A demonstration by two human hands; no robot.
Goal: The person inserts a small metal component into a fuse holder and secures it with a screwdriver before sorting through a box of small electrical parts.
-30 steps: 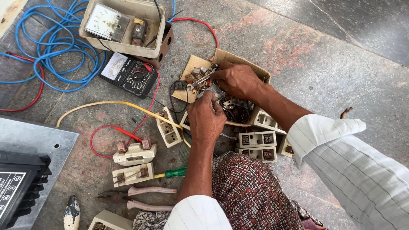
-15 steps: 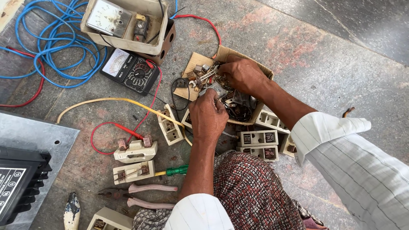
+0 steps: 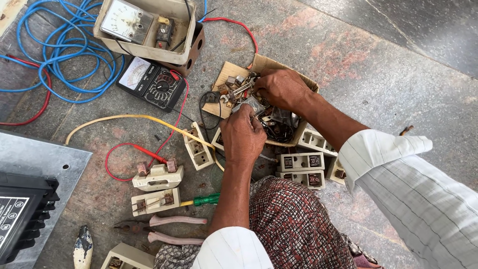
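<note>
Over the torn cardboard box (image 3: 234,72) of small metal parts, both hands are sorting. Left hand (image 3: 242,135) is curling its fingers around something near the box's front edge, too hidden to name; right hand (image 3: 282,88) is pinching into the pile, contents unclear. Cream switch housings (image 3: 300,162) are lying beside the box, within reach.

Torn brown cardboard box (image 3: 234,74) of metal parts lies centre; black dial multimeter (image 3: 152,82) at nine o'clock; cream ceramic fuse holders (image 3: 301,162) at five o'clock; pink-handled pliers (image 3: 172,228) at seven.

Both hands, left hand (image 3: 242,135) and right hand (image 3: 282,88), rummage in a cardboard box (image 3: 264,64) of parts.
</note>
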